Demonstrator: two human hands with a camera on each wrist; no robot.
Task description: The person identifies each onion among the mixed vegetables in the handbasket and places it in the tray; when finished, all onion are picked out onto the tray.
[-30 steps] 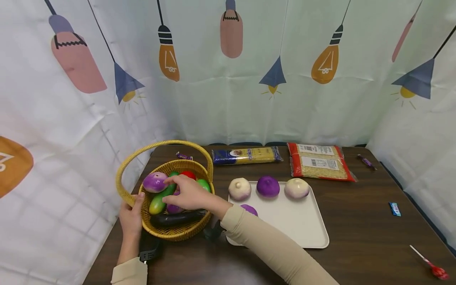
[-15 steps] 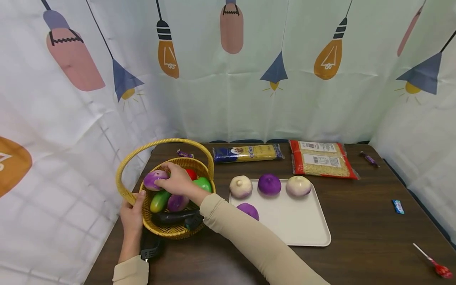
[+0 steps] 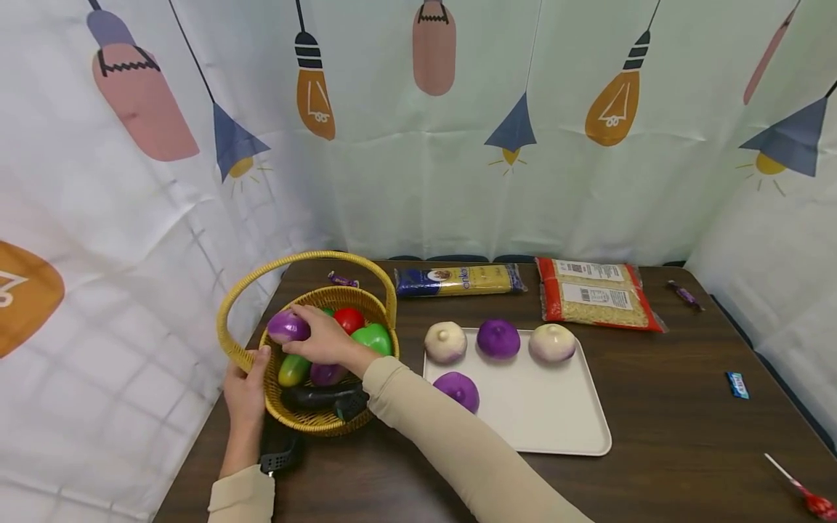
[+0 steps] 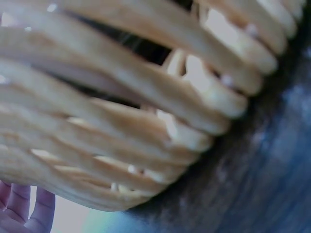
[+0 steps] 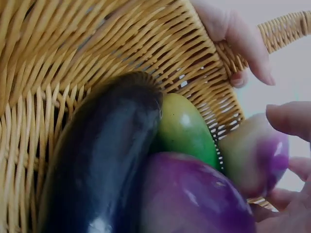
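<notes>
In the head view my left hand (image 3: 245, 388) holds the left side of the yellow wicker basket (image 3: 349, 296), where the handle meets the rim. My right hand (image 3: 323, 338) reaches into the basket and grips a purple-and-white turnip (image 3: 288, 327) at the left rim. The right wrist view shows thumb and fingers around this turnip (image 5: 260, 155). Below it lie a green-and-yellow fruit (image 5: 187, 126), another purple vegetable (image 5: 194, 199) and a long black eggplant (image 5: 107, 145). A red tomato (image 3: 349, 319) and a green pepper (image 3: 375, 338) sit farther right in the basket.
Right of the basket, a white tray (image 3: 543, 407) bears several turnips (image 3: 498, 339). Behind are a pasta pack (image 3: 461, 280) and a red-edged grain bag (image 3: 598, 294). Wrapped candies (image 3: 737, 385) and a lollipop (image 3: 817, 503) lie to the right. A black slotted utensil (image 3: 277, 459) pokes out near the basket.
My right hand has moved left and up from over the basket's middle and taken hold of the purple turnip, which has turned slightly. The left hand keeps its hold on the basket.
</notes>
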